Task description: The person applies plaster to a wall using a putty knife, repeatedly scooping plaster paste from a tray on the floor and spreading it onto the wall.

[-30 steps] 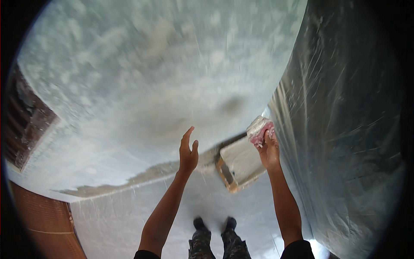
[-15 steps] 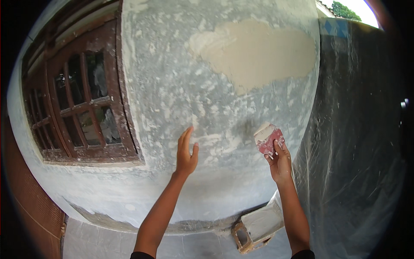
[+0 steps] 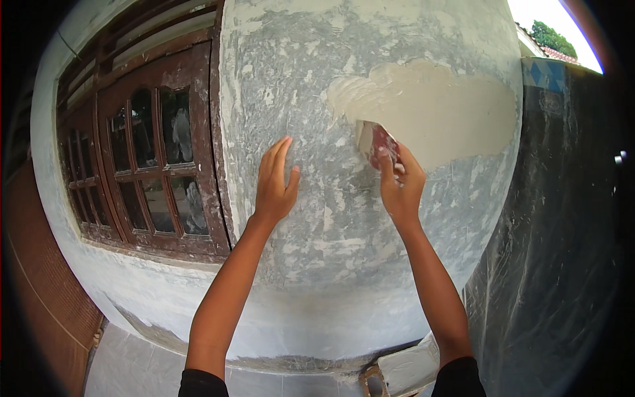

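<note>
A putty spreader [image 3: 378, 143], red and smeared with pale filler, is pinched in my right hand [image 3: 404, 183]. Its blade end is at the lower left edge of a smooth beige patch of wet-looking filler [image 3: 456, 109] on the wall. My left hand [image 3: 275, 182] is raised in front of the bare, blotchy grey wall [image 3: 311, 218], fingers stretched upward and thumb apart, with nothing in it. Whether its fingertips touch the wall I cannot tell.
A brown wooden window [image 3: 149, 159] with several panes is set in the wall at left. Dark plastic sheeting [image 3: 562, 251] hangs at right. Low down stands a small wooden stool [image 3: 407, 370] with a pale, smeared top, on grey floor tiles [image 3: 132, 357].
My right hand has brought the spreader up and left, from the lower right to the filler patch. The left hand has risen slightly, still open. The view has shifted a little.
</note>
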Action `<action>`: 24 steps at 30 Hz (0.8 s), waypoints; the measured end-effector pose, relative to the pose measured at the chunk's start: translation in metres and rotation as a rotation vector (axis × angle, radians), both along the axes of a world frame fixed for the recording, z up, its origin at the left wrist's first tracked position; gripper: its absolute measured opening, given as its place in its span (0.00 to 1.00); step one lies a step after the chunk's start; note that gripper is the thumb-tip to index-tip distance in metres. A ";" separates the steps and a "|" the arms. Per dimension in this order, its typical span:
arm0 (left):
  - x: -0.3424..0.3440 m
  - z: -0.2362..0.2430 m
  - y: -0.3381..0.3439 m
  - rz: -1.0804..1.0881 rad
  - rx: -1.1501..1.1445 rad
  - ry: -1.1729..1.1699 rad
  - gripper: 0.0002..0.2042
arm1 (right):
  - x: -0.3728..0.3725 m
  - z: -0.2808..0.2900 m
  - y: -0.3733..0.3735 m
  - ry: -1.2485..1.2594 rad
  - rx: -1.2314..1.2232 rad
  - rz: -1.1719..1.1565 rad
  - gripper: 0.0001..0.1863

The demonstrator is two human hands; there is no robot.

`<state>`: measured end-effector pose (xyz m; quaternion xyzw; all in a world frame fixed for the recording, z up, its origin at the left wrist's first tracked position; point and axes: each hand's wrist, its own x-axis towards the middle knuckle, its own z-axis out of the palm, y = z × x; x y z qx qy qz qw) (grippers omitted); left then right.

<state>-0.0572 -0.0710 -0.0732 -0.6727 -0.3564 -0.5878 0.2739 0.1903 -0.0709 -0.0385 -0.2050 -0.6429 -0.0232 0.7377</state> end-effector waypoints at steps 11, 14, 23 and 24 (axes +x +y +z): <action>-0.018 0.021 0.032 0.129 0.175 0.095 0.27 | -0.054 0.006 0.030 -0.313 0.495 -0.592 0.24; -0.024 0.017 0.038 0.131 0.209 0.121 0.27 | -0.064 -0.002 0.032 -0.380 0.477 -0.723 0.26; -0.022 0.018 0.043 0.171 0.204 0.156 0.27 | -0.074 0.001 0.031 -0.583 0.250 -0.813 0.25; -0.021 0.018 0.042 0.184 0.204 0.161 0.27 | -0.074 0.001 0.032 -0.586 0.246 -0.819 0.25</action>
